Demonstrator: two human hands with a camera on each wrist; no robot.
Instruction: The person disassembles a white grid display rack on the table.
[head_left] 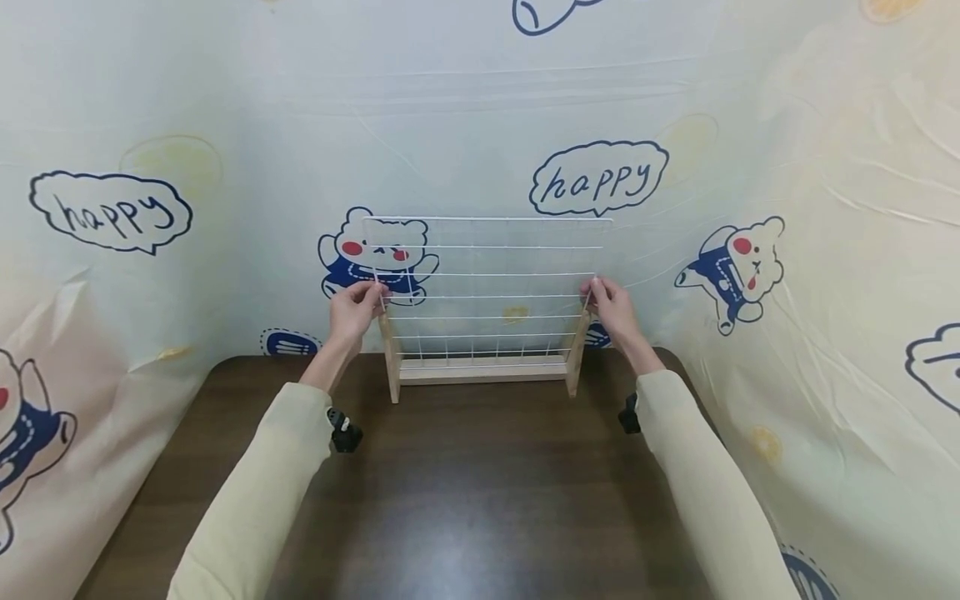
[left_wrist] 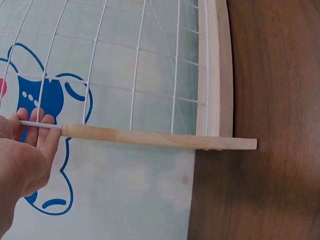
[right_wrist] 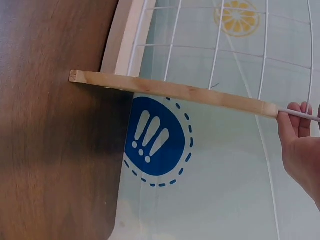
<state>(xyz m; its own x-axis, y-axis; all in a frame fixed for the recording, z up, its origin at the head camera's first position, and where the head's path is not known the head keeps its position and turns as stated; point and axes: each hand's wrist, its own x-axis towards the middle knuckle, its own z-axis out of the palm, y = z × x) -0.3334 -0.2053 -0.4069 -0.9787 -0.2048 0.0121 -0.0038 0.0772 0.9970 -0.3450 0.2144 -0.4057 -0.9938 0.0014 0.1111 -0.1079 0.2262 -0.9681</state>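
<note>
A white wire grid rack (head_left: 487,274) stands upright at the far side of the table, its lower part set in a wooden base (head_left: 483,375) with a side leg at each end. My left hand (head_left: 354,310) pinches the grid's left edge wire, just above the top of the left wooden leg (left_wrist: 150,138). On the opposite side, my right hand (head_left: 615,308) pinches the right edge wire close above the right wooden leg (right_wrist: 175,92). The right wrist view cuts off part of that hand's fingers.
The dark brown wooden table (head_left: 457,500) runs from the rack toward me. Behind it and at both sides hangs a pale curtain (head_left: 262,100) printed with bears, "happy" bubbles and fruit slices. The rack stands near the table's back edge.
</note>
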